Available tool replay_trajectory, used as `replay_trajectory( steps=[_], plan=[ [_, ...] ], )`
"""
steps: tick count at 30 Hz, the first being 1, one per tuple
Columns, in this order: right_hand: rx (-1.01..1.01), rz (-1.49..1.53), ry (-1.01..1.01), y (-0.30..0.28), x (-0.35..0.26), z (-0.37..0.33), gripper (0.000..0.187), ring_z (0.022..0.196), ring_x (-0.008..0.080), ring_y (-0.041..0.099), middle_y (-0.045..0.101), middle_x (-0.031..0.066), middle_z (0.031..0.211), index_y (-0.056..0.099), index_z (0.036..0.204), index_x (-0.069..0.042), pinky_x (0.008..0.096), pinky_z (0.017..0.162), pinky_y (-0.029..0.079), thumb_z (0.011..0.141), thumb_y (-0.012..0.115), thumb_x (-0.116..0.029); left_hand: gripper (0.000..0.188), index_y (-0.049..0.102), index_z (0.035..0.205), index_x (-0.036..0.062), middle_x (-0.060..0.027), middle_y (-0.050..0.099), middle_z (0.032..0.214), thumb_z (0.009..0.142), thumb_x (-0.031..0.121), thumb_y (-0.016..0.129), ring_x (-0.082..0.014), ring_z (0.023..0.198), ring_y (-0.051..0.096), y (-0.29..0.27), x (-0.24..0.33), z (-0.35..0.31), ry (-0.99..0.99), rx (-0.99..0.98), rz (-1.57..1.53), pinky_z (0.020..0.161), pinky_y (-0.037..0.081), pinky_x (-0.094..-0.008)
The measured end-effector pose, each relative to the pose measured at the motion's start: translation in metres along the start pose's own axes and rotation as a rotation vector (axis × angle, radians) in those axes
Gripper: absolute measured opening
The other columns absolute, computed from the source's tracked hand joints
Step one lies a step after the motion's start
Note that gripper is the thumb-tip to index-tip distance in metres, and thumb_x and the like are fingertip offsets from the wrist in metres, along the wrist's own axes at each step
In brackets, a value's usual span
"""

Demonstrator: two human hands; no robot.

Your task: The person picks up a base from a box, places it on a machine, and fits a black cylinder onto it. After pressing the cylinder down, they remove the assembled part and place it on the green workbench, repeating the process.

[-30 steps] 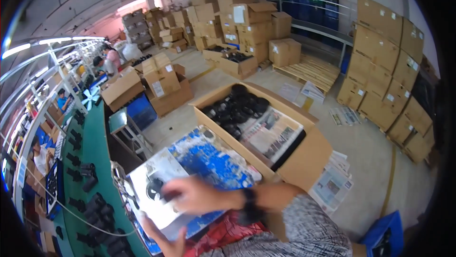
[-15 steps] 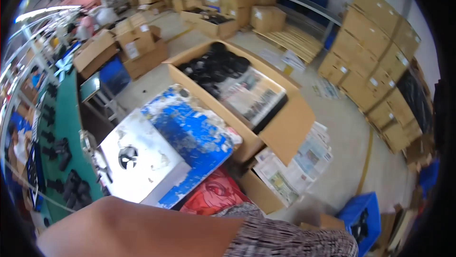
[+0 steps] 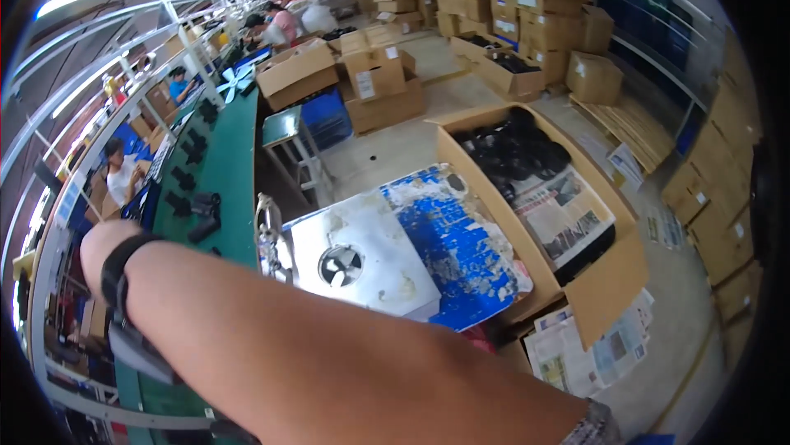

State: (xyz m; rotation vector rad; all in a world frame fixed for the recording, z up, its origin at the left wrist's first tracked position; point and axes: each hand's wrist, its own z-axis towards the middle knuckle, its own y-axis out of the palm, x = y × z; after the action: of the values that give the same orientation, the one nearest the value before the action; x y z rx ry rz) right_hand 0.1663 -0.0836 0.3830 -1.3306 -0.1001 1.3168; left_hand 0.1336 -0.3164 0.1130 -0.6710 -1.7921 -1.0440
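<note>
My bare right forearm crosses the lower picture from the lower right, with a patterned sleeve at its end. My right hand (image 3: 100, 241) is at the far left, bent over the near part of the green workbench (image 3: 234, 173); its fingers are hidden. A black band (image 3: 117, 276) circles the wrist. Just below it shows a smooth dark grey object (image 3: 146, 356); whether my hand touches it I cannot tell. Black moulded parts (image 3: 203, 216) lie on the bench beyond the wrist. Nothing of my left hand shows.
Beyond my forearm sits a silver metal box (image 3: 383, 252) with a round opening, on a worn blue surface (image 3: 461, 256). A large carton (image 3: 473, 190) holds black round parts and newspaper. A stool (image 3: 284, 128) stands beside the bench. A seated person (image 3: 123, 173) works across it.
The view has swung left, so the bench and cartons sit farther right. My right arm has reached out leftward, bringing its wrist and black band into view.
</note>
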Motion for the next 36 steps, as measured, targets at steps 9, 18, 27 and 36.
replay_trajectory(
  steps=[9, 18, 27, 36],
  plan=[
    [0.261, -0.027, -0.069, -0.015, 0.133, -0.092, 0.027, 0.092, 0.0471, 0.070, 0.073, 0.0260, 0.095, 0.069, 0.104, 0.002, 0.0545, 0.079, 0.055, 0.091, 0.069, -0.021, 0.043, 0.048, 0.133, 0.0005, -0.0192, 0.066, 0.115, 0.099, 0.007, 0.073, -0.0329, 0.097, 0.076, 0.043, 0.011, 0.037, -0.016, -0.169, -0.004, 0.086, 0.067, -0.0468],
    [0.148, 0.721, 0.377, 0.081, 0.192, -0.304, 0.048, 0.092, 0.0121, 0.065, 0.063, 0.0088, 0.116, 0.044, 0.147, -0.004, 0.0291, 0.083, 0.053, 0.105, 0.067, -0.011, 0.036, 0.051, 0.131, 0.0012, -0.0094, 0.069, 0.111, 0.101, 0.002, 0.071, -0.0176, 0.098, 0.072, 0.086, -0.045, 0.063, -0.025, -0.389, 0.082, 0.086, 0.061, -0.0335],
    [0.281, 0.537, 0.417, 0.101, 0.195, -0.313, 0.052, 0.079, 0.0120, 0.063, 0.061, 0.0066, 0.103, 0.052, 0.138, -0.003, 0.0291, 0.073, 0.053, 0.091, 0.075, -0.005, 0.043, 0.050, 0.137, 0.0004, -0.0064, 0.068, 0.111, 0.100, 0.002, 0.072, -0.0118, 0.105, 0.068, 0.083, -0.053, 0.077, 0.016, -0.487, 0.242, 0.091, 0.055, -0.0263],
    [0.410, 0.117, 0.368, 0.094, 0.182, -0.291, 0.055, 0.093, 0.0349, 0.072, 0.067, 0.0186, 0.109, 0.053, 0.130, -0.002, 0.0477, 0.079, 0.058, 0.085, 0.081, -0.017, 0.041, 0.048, 0.139, -0.0020, -0.0129, 0.062, 0.120, 0.103, 0.005, 0.068, -0.0189, 0.110, 0.065, 0.106, -0.064, 0.076, 0.367, -0.383, 0.340, 0.092, 0.055, -0.0310]
  ],
)
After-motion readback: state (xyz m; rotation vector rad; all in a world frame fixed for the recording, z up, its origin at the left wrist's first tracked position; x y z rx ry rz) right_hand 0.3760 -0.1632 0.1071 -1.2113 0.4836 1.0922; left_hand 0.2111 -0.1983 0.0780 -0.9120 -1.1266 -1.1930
